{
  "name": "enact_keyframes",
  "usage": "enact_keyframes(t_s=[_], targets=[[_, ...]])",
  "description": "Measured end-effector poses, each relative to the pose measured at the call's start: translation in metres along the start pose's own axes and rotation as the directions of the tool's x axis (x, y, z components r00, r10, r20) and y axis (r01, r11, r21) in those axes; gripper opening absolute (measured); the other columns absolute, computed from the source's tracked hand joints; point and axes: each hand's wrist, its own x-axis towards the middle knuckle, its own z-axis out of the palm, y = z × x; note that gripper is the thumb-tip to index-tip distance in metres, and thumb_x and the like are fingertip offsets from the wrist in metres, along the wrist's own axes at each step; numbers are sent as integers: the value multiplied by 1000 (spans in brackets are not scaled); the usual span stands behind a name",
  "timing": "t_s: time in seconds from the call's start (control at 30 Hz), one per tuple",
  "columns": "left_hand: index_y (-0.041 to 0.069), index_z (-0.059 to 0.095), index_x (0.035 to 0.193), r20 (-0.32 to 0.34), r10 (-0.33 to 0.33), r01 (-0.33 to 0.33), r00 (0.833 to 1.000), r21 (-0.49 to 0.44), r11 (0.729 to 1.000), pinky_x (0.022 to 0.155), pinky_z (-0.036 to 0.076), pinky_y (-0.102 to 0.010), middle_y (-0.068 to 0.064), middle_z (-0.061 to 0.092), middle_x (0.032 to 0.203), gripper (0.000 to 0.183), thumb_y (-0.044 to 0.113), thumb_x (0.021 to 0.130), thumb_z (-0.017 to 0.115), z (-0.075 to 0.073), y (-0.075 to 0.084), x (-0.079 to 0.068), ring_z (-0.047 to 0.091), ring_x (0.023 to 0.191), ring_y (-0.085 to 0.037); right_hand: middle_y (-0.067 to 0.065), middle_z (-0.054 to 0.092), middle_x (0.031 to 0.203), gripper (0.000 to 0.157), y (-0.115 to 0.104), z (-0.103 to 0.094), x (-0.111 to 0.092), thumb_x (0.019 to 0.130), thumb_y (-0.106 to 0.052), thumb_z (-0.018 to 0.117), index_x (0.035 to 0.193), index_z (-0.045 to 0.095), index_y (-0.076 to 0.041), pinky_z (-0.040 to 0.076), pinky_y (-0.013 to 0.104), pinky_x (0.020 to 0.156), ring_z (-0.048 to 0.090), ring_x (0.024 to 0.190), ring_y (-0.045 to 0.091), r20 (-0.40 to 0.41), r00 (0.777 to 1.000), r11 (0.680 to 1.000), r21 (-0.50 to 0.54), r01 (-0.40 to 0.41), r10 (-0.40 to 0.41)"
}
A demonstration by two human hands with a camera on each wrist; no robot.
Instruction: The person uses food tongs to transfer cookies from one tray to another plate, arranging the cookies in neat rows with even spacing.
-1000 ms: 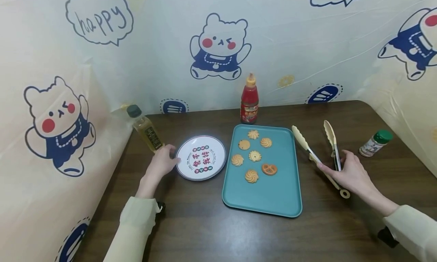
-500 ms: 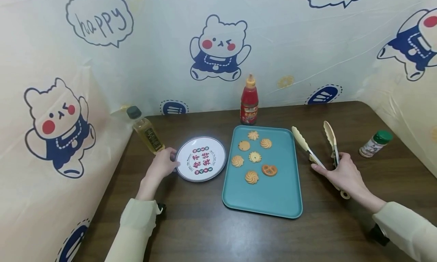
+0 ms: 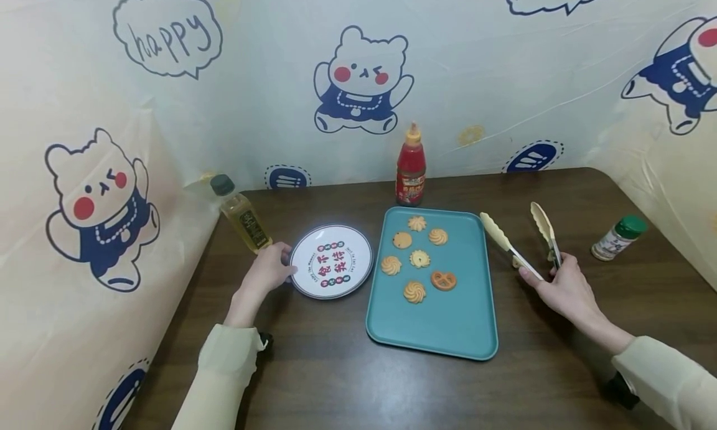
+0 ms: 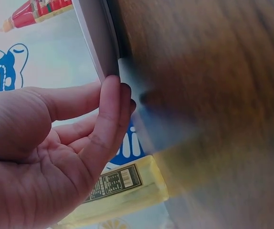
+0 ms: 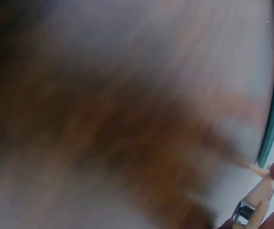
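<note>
My left hand (image 3: 267, 269) pinches the left rim of a white plate (image 3: 362, 262) with red lettering. In the left wrist view, the thumb and fingertips meet at the plate's edge (image 4: 96, 40). A pair of tongs (image 3: 496, 233) with cream scalloped tips lies spread to the right of the tray, tips pointing away from me. My right hand (image 3: 566, 291) grips the tongs, thumb at the left arm and fingers about the right one; their ring end is hidden beneath it. Only a small part of the tongs (image 5: 262, 191) shows in the right wrist view.
Between the hands lies a teal tray (image 3: 431, 330) with several cookies (image 3: 414, 292) and a pretzel (image 3: 444, 280). A ketchup bottle (image 3: 411, 175) stands behind it. An oil bottle (image 3: 243, 218) is beyond my left hand; a green-capped seasoning jar (image 3: 616, 238) is at far right.
My right hand has shifted slightly left and closed about the tongs, covering their ring end, which showed before. The left hand stays at the plate's rim, almost unmoved.
</note>
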Motion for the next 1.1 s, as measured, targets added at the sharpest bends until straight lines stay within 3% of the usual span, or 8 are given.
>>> enact_keyframes(t_s=[0.27,0.43,0.63,0.87,1.1], targets=[[-7,48,137,14,-2,2,1000,7,1000,76,56,-39,-27,60,116,52,6,91,71,1,-1,0,67,79,-25,24,51,94,87,4,-8,5,92,-54,63,133,35,18,39,40,61,52,79,37,-42,998,998,-42,42,-43],[-7,48,137,7,-11,10,1000,20,1000,76,56,-40,-28,59,118,53,5,91,72,1,-1,-1,66,79,-25,25,53,96,87,3,-19,12,91,-53,65,136,35,16,40,42,62,53,81,39,-70,992,993,-70,97,-102],[-7,48,137,16,-11,11,1000,15,1000,78,56,-41,-29,59,120,54,6,90,72,2,-2,-2,66,79,-24,22,56,93,79,-4,-35,18,88,-53,70,128,43,10,39,38,59,53,78,35,-70,977,973,-126,193,-202],[-6,48,137,6,-1,1,1000,16,1000,80,56,-42,-29,58,121,53,6,91,72,0,1,-1,66,80,-25,15,54,84,88,-22,-48,28,85,-60,70,136,43,7,38,36,55,53,74,30,61,968,954,-165,251,-245],[-5,49,137,7,-13,13,1000,20,1000,79,56,-41,-28,58,121,53,6,90,73,0,1,0,66,78,-24,25,64,106,90,-33,-43,37,85,-62,69,141,46,5,50,49,65,58,84,33,174,926,904,-219,368,-335]])
